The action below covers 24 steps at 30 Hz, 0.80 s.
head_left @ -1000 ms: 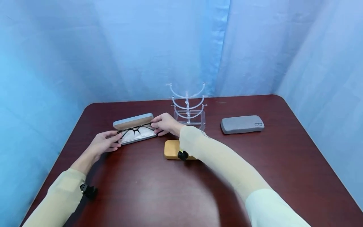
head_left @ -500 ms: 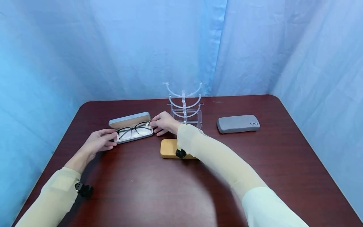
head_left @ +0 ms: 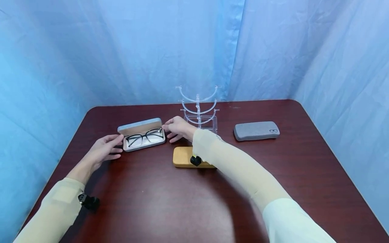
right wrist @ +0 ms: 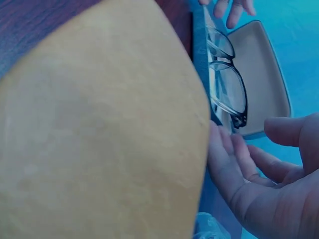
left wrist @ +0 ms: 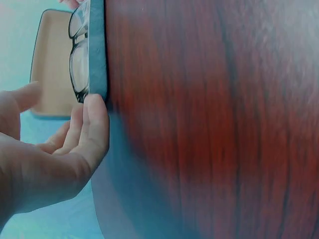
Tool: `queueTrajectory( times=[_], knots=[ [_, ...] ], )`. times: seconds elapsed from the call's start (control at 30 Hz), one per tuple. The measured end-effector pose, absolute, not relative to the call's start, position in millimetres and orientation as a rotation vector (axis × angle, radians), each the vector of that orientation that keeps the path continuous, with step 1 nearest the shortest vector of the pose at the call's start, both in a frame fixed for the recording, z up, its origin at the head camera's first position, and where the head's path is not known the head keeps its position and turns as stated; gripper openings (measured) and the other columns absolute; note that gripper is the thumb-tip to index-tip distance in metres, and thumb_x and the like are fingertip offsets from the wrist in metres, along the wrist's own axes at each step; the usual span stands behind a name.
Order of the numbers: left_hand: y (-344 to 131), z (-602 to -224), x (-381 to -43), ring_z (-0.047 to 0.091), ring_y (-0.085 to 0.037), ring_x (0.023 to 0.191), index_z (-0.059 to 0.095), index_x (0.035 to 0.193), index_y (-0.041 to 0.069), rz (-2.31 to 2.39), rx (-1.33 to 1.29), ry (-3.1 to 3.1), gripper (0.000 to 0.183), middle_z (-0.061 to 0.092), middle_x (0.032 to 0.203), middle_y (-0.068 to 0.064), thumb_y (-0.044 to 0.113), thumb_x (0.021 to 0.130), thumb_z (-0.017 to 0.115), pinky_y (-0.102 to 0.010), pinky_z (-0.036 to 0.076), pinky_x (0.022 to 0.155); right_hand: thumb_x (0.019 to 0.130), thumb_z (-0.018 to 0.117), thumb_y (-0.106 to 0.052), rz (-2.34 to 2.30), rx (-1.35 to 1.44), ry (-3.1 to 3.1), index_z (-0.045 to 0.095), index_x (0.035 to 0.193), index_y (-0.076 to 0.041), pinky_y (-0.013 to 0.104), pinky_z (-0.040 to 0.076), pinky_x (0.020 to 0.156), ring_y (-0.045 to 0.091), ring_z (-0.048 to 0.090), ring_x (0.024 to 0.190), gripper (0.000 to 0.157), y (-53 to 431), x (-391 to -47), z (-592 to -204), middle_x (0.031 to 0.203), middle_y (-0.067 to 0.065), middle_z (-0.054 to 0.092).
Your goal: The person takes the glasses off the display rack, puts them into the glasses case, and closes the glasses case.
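Note:
Black-framed eyeglasses (head_left: 145,135) lie in an open grey glasses case (head_left: 146,147) with a tan-lined lid, at the table's back left. Their temples are folded behind the lenses. At the case's left end is my left hand (head_left: 101,150), fingers loosely extended and gripping nothing; its fingertips (left wrist: 94,102) come right at the case's end in the left wrist view. My right hand (head_left: 179,128) is at the opposite end, thumb apart from the fingers. In the right wrist view, its fingertips (right wrist: 215,130) reach the case's corner, just beside the eyeglasses' hinge.
A yellow glasses case (head_left: 182,157) lies closed under my right forearm, partly hidden by it. Behind it stands a clear tiered eyeglasses stand (head_left: 198,106). Another closed grey case (head_left: 255,131) sits at the right on the dark red table (head_left: 170,206). Blue curtains hang behind.
Both hands held the eyeglasses by their ends over the case; the eyeglasses have come down into it. The fingers have let go, and the left hand has drawn slightly away leftward.

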<state>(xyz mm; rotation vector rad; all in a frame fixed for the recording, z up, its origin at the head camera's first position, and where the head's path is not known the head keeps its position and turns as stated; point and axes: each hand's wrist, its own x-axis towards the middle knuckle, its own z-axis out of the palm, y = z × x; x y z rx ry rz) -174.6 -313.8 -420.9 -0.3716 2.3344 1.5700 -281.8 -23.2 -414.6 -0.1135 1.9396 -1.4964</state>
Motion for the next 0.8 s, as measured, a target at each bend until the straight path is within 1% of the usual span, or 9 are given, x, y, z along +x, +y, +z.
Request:
queueTrajectory(
  times=[0.13,0.17,0.23,0.33,0.4,0.47,0.6,0.8],
  knots=[
    [-320.0,-419.5,-176.3,0.046,-0.041,0.134,0.008,0.162,0.004,1.657,-0.387,2.251,0.100,0.025,0.160,-0.029,0.066,0.097,0.051,-0.033,0.058,0.087,0.109,0.049,-0.020,-1.496,-0.110,1.903,0.051,0.145,-0.001,0.044,0.060,0.084,0.034,0.064,0.113,0.041,-20.6,-283.4,-411.5,0.137,0.019,0.058],
    [-320.9,-419.5,-176.9,0.042,-0.043,0.137,0.004,0.163,0.005,1.681,-0.392,2.219,0.102,0.022,0.162,-0.028,0.067,0.096,0.051,-0.035,0.058,0.089,0.109,0.048,-0.019,-1.498,-0.111,1.892,0.050,0.146,-0.001,0.044,0.060,0.086,0.034,0.063,0.116,0.041,-19.9,-283.6,-411.1,0.138,0.019,0.058],
    [-322.2,-419.9,-178.5,0.037,-0.043,0.141,0.002,0.163,0.006,1.734,-0.398,2.149,0.104,0.019,0.163,-0.027,0.069,0.095,0.050,-0.037,0.057,0.091,0.110,0.046,-0.018,-1.511,-0.112,1.878,0.050,0.146,-0.001,0.044,0.059,0.088,0.035,0.061,0.121,0.040,-18.9,-283.8,-410.6,0.138,0.019,0.059],
    [-322.2,-419.7,-180.0,0.036,-0.041,0.141,0.003,0.163,0.007,1.793,-0.390,2.078,0.103,0.017,0.164,-0.026,0.070,0.095,0.048,-0.038,0.057,0.092,0.111,0.043,-0.017,-1.542,-0.117,1.858,0.050,0.145,0.000,0.042,0.058,0.089,0.035,0.060,0.124,0.039,-18.5,-284.5,-410.0,0.135,0.019,0.062],
    [-322.1,-419.2,-180.9,0.038,-0.039,0.140,0.007,0.163,0.008,1.815,-0.383,2.054,0.101,0.018,0.163,-0.025,0.071,0.095,0.047,-0.037,0.057,0.092,0.111,0.043,-0.017,-1.547,-0.121,1.856,0.050,0.145,0.000,0.041,0.059,0.088,0.034,0.060,0.124,0.039,-18.9,-284.6,-409.1,0.134,0.018,0.063],
    [-321.6,-418.7,-181.1,0.039,-0.038,0.139,0.007,0.163,0.007,1.819,-0.379,2.050,0.102,0.018,0.163,-0.025,0.071,0.094,0.047,-0.037,0.057,0.092,0.111,0.043,-0.020,-1.539,-0.126,1.859,0.050,0.146,-0.001,0.040,0.059,0.087,0.033,0.061,0.122,0.041,-19.8,-284.6,-408.8,0.133,0.017,0.064],
    [-320.9,-417.1,-180.8,0.037,-0.040,0.140,0.008,0.164,0.008,1.811,-0.405,2.051,0.103,0.020,0.163,-0.025,0.072,0.093,0.048,-0.037,0.057,0.092,0.110,0.046,-0.031,-1.520,-0.124,1.887,0.046,0.150,-0.003,0.039,0.060,0.083,0.032,0.064,0.118,0.049,-22.8,-283.3,-408.1,0.135,0.016,0.062],
    [-321.0,-415.6,-181.9,0.032,-0.042,0.144,0.006,0.164,0.010,1.799,-0.419,2.040,0.106,0.019,0.164,-0.024,0.074,0.091,0.048,-0.037,0.057,0.092,0.104,0.051,-0.050,-1.486,-0.096,1.891,0.041,0.154,-0.007,0.043,0.060,0.083,0.036,0.062,0.117,0.066,-26.9,-281.6,-408.2,0.145,0.019,0.051]
  ],
)
